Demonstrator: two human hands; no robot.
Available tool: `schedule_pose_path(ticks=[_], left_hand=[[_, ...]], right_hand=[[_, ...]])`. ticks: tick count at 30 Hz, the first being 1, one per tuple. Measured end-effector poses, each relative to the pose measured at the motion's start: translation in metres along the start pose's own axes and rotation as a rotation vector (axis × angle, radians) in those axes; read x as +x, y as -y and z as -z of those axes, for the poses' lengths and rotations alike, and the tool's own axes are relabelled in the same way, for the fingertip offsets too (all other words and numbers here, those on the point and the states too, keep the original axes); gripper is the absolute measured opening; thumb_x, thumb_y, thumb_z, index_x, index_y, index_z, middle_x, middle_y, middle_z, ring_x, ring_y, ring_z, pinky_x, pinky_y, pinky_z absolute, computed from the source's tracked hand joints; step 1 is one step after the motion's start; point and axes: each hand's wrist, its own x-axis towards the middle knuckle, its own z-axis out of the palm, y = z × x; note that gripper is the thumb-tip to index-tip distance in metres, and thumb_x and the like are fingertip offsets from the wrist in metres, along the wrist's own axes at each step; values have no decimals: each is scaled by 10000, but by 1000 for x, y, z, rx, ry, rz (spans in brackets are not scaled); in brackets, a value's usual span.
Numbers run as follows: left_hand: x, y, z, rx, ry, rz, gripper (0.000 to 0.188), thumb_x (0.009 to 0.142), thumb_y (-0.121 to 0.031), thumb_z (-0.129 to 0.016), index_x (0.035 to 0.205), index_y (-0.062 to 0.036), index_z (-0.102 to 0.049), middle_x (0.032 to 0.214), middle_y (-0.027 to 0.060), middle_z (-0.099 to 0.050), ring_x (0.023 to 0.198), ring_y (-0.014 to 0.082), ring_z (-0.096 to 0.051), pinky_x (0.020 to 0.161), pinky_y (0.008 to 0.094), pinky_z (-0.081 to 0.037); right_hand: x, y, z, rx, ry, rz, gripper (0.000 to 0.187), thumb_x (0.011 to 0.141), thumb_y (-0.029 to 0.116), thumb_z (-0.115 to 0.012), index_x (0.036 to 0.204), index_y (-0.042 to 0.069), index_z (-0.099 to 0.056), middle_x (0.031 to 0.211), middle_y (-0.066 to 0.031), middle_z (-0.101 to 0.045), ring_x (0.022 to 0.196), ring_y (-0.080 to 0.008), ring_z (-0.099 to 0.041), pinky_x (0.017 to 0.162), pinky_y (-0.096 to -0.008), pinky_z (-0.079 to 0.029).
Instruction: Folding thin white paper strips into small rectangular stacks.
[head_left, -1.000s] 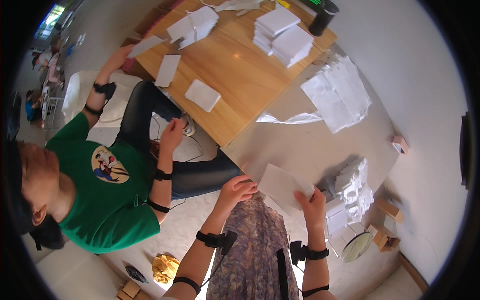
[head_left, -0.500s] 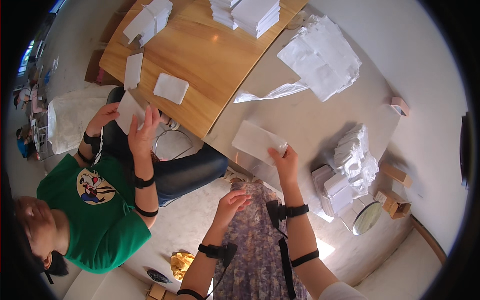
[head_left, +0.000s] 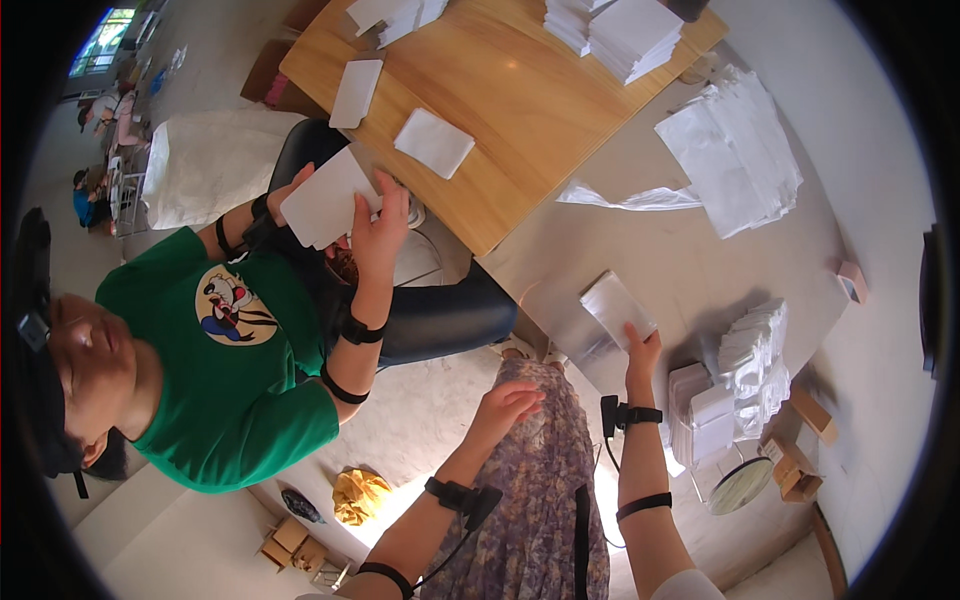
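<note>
My right hand (head_left: 643,352) pinches one end of a flat white packet (head_left: 615,305) that has a glossy, clear-looking surface, over the grey table (head_left: 560,250). My left hand (head_left: 505,412) is empty, its fingers loosely bent and slightly apart, above my patterned skirt (head_left: 540,480). To the right of the packet lies a pile of crumpled white plastic bags (head_left: 755,365), with stacked white packets (head_left: 700,410) beside it. Farther off on the grey table rests a fanned stack of flat white bags (head_left: 735,150), and a loose strip of plastic (head_left: 630,198) trails from it.
At left a seated co-worker in a green shirt (head_left: 270,400) holds white cards (head_left: 330,200) in both hands. White cards (head_left: 435,142) and taller stacks (head_left: 635,38) sit on the wooden table (head_left: 450,80). A round stool (head_left: 740,487) and cardboard boxes (head_left: 795,470) stand at right.
The view has shifted, so the scene sits farther right. My right hand has turned the packet, which is now tilted and more glossy. My left hand stays above the skirt.
</note>
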Motion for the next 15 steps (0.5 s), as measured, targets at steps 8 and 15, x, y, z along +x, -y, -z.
schedule_pose_path(ticks=[8,15], left_hand=[[4,-3,-13,20,67,28,322,927,-217,-578,1175,-12,-568,1114,105,-656,961,155,-645,825,268,-484],[-9,-7,-15,42,-3,38,329,926,-183,-560,1192,11,-549,1105,145,-647,962,195,-647,818,273,-494]], right_hand=[[16,-33,20,-495,-381,137,488,726,260,-791,1060,-16,-566,899,-72,-592,847,-170,-565,693,-299,-458],[-46,-17,13,-403,-276,227,534,722,121,-723,1189,12,-486,1119,-157,-528,1039,-297,-540,892,-394,-444]])
